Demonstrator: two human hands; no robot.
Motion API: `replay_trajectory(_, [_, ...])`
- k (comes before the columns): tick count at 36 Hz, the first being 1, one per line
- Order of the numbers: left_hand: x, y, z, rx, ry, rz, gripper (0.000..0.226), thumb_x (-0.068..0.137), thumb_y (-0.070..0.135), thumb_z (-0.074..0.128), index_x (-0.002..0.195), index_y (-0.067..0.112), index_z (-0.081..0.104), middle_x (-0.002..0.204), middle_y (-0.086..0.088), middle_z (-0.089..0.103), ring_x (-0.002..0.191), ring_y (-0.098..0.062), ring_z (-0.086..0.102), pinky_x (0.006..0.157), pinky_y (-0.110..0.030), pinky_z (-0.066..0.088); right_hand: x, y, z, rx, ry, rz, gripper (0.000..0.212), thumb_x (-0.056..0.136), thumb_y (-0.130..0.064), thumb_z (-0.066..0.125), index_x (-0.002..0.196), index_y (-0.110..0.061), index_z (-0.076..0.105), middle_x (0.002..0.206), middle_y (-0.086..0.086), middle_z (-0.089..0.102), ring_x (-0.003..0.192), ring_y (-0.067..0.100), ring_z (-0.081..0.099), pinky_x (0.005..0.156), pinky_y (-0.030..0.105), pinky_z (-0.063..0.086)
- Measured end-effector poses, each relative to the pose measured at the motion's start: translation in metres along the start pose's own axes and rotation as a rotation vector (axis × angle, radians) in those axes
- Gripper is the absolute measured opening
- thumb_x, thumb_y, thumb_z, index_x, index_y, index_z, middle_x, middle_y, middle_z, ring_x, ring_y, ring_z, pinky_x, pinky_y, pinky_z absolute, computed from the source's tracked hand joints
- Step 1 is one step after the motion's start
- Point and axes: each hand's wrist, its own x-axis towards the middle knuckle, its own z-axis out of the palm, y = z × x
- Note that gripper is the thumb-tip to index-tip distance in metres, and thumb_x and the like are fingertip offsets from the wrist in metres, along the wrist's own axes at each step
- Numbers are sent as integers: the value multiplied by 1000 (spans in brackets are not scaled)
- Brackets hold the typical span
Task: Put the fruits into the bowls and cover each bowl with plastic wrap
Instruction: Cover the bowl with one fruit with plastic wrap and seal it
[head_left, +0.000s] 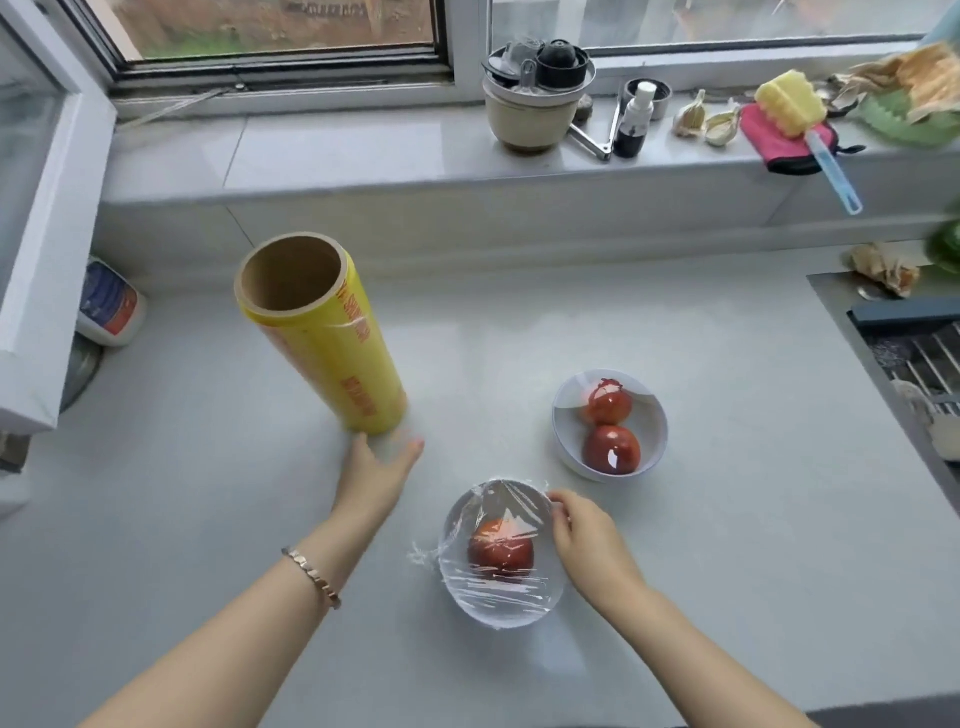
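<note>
A yellow roll of plastic wrap on a brown cardboard core (332, 343) is seen standing on end on the pale grey desk (727, 364), left of centre in the frame. The left hand (371, 478) is held open just below the roll's base, fingers straight and spread; whether the base is touched cannot be told. A rose-gold bracelet (311, 574) is worn on that wrist.

At lower centre, a white round bowl (498, 618) is covered by a sheet of clear plastic film (498, 509), wrinkled and bunched at the bowl's left edge. One red round fruit (501, 551) is seen through the film, inside the bowl. The film at the bowl's upper right rim is gripped by the right hand (587, 535), its fingers curled there.

A second white bowl (566, 415) is placed above and to the right, near the first but apart from it. Two glossy red fruits are held in it, one (608, 402) above the other (610, 449), touching.

Along the windowsill at the upper right, a beige jar (530, 114), garlic bulbs (691, 117) and a yellow sponge brush with a blue handle (789, 101) are ranged
</note>
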Motion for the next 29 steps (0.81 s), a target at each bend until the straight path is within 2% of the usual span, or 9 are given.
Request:
replay_trajectory(3, [-28,-16,17,42,-368,8,51,89,33,60,134,17,42,124,-7,57,113,-17,54,92,-23,35,-16,10,-3,106,17,107,34,93,-14,43,127,-14,45,90,3,60,89,21,59,78,30,43])
replay_trajectory(5, [-39,-27,23,75,-441,72,28,87,27,65,113,24,55,109,-2,64,97,-12,60,86,-22,41,-25,15,-8,146,-31,191,47,89,-11,46,134,-15,33,74,1,54,74,20,56,68,30,43])
replay_trajectory(7, [-43,-31,24,122,-390,143,11,85,22,66,90,29,60,90,3,66,81,-7,60,76,-18,44,-33,17,-14,131,-121,254,61,85,-12,48,140,-15,22,73,3,56,74,20,57,66,29,43])
replay_trajectory(9, [-44,-31,23,171,-297,188,15,84,16,65,76,28,61,75,7,64,70,-6,57,64,-12,42,-37,16,-20,65,-174,267,66,85,-15,49,142,-15,17,81,4,61,81,21,59,72,30,45])
replay_trajectory(14, [-42,-34,21,207,-306,213,13,83,17,67,73,23,64,74,5,66,73,-11,59,69,-20,45,-23,4,-24,-86,-22,13,48,89,-21,50,135,-19,38,123,5,51,115,20,51,94,30,39])
replay_trajectory(17, [-45,-32,21,97,-233,192,18,87,14,63,72,24,61,72,9,62,70,-5,55,62,-8,39,-4,-9,-23,-71,-74,-161,39,90,-24,52,129,-23,49,126,2,51,123,15,44,100,22,30])
replay_trajectory(23, [-50,-20,28,-312,-192,143,18,93,4,52,78,13,56,67,-4,63,56,-1,62,61,-11,48,22,-22,-22,-216,-269,-282,24,88,-27,58,107,-14,63,111,9,59,108,21,52,87,23,34])
replay_trajectory(27, [-51,-15,32,-369,-167,133,20,94,3,49,78,14,53,60,-5,53,45,-9,52,53,-22,48,29,-21,-30,-132,-260,-304,19,84,-28,65,91,-10,66,101,7,64,95,19,56,82,23,39])
replay_trajectory(29, [-50,-17,35,-333,-147,147,20,95,5,49,78,16,52,59,-3,51,41,-5,46,48,-19,43,29,-19,-34,-13,-253,-261,15,82,-27,67,86,-12,67,98,4,66,88,15,58,83,23,43])
